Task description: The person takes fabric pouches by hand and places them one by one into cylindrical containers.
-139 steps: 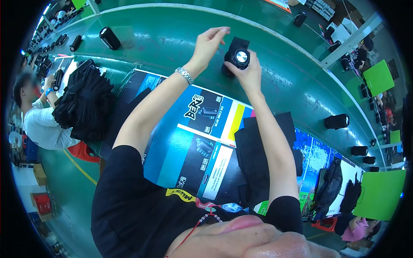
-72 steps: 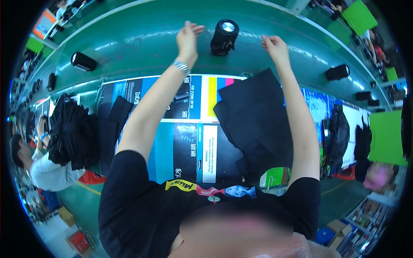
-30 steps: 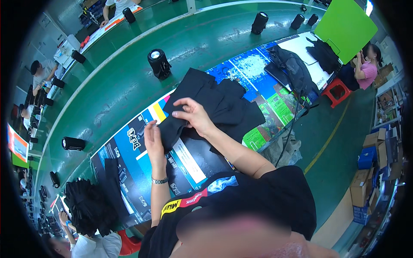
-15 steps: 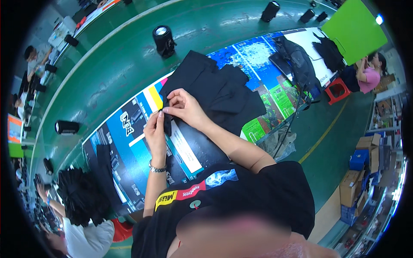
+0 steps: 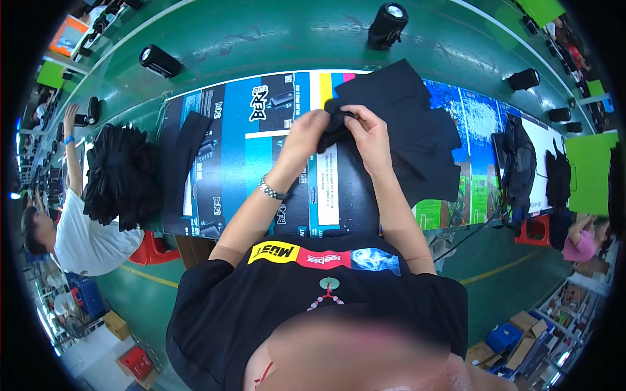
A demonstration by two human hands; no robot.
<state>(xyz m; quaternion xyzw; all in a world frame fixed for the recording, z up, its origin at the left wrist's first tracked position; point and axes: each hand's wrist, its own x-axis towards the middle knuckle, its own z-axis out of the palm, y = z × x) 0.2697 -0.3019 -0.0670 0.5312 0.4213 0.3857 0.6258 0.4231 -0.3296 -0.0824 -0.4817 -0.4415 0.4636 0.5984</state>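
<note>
The left hand (image 5: 305, 133) and right hand (image 5: 372, 138) both have a pinching grip on a bunched black cloth piece (image 5: 334, 124), the left fingers on its nine o'clock side and the right fingers on its three o'clock side, over the far half of the desk (image 5: 228, 173). Because the cloth is crumpled and dark, its opening or edge is hard to find, and a fingertip hold could slip if one side is tugged harder than the other. At three o'clock from the hands lies a loose, overlapping cloth stack (image 5: 407, 130); whether the held piece touches it cannot be told, but if a layer clings, a pull could drag the pile askew. The metal bracelet (image 5: 272, 188) on the left wrist could snag the weave if that arm sweeps low. At one o'clock a black speaker (image 5: 387, 27) stands on the green belt (image 5: 261, 49), and its tall, narrow shape means a careless knuckle might tip it. Another speaker (image 5: 160, 60) lies on its side at ten o'clock; being round, it could roll if the belt is jolted.
</note>
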